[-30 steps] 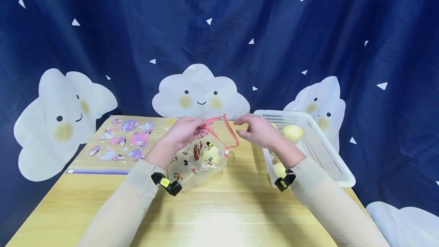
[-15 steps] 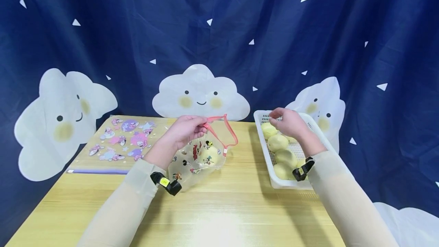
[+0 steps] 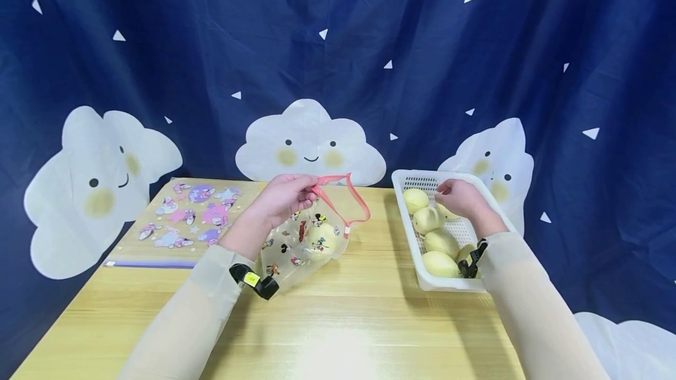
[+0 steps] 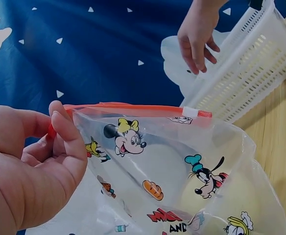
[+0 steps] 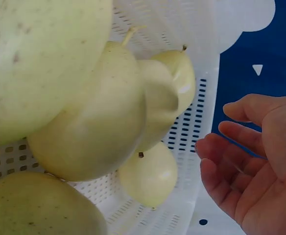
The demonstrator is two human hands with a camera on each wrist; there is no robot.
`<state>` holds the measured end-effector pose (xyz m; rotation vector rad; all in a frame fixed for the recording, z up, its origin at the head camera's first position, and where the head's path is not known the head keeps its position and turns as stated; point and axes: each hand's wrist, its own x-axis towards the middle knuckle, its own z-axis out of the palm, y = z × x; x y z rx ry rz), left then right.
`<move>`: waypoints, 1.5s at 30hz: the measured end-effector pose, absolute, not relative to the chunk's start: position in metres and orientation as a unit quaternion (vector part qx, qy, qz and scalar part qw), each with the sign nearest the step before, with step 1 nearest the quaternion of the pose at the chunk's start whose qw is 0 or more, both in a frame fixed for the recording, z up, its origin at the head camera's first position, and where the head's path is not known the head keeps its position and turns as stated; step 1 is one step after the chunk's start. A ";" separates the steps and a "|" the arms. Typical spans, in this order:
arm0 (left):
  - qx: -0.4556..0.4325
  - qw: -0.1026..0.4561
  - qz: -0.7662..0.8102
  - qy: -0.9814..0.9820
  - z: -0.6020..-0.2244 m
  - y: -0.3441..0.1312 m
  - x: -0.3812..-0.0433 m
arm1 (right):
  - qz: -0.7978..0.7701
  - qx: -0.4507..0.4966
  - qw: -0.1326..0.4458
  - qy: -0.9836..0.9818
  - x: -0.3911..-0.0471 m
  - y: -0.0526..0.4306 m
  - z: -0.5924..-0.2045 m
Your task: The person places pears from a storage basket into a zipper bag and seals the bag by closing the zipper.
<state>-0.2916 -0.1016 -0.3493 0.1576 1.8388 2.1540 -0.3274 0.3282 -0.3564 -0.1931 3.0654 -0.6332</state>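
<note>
I saw a huge dark blue cloth curtain (image 3: 338, 28) with smiling white clouds hanging behind the long white plastic basket (image 3: 449, 284) with little holes. Under the basket was a pale brown wooden table (image 3: 296, 321). Well away from the basket, to the person's left, lay a flat see-through bag (image 3: 185, 221) with pink and purple pictures and a purple edge. Between that and the basket was a clear plastic cartoon bag (image 3: 306, 245), its mouth gaping. The person's left hand (image 3: 287, 195) pinched its red zip edge (image 4: 133, 110). The right hand (image 3: 463, 198) hung above the basket, loose, its fingers softly bent and spread a bit. Round pale yellow pears (image 3: 440, 243) sat in the basket, and one pale yellow fruit (image 3: 321, 239) was inside the cartoon bag.
</note>
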 end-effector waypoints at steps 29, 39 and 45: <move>0.044 0.170 0.734 0.656 -0.350 -0.099 -0.288 | -0.134 0.050 0.326 0.934 -0.302 0.326 -0.360; 0.045 0.169 0.738 0.651 -0.350 -0.098 -0.286 | -0.129 0.008 0.320 0.939 -0.299 0.330 -0.357; 0.044 0.168 0.737 0.653 -0.350 -0.100 -0.286 | -0.139 -0.032 0.305 0.941 -0.296 0.331 -0.349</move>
